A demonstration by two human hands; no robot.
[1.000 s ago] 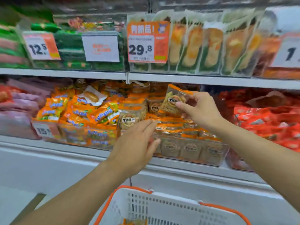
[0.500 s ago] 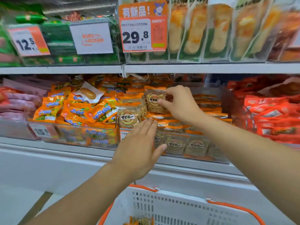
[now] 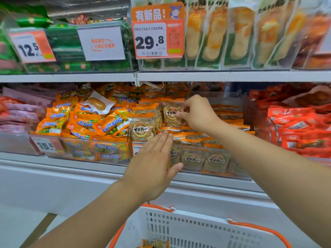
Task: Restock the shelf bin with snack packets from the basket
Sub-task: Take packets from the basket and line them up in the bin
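My right hand pinches an orange-topped snack packet with a round brown logo, holding it upright inside the clear shelf bin on the middle shelf. Another upright packet of the same kind stands at the bin's front left. My left hand is flat, fingers straight, against the bin's front with its fingertips at that packet's lower edge. Several like packets lie flat in the bin. The white basket with orange handles sits below, with a few packets showing at its bottom.
A neighbouring clear bin to the left holds orange and blue packets, with a white sausage packet on top. Red packets fill the right side. The upper shelf carries green packs, tall pouches and price tags.
My right hand has brought the packet down and to the left into the bin, behind the front packet. My left hand stayed at the bin's front.
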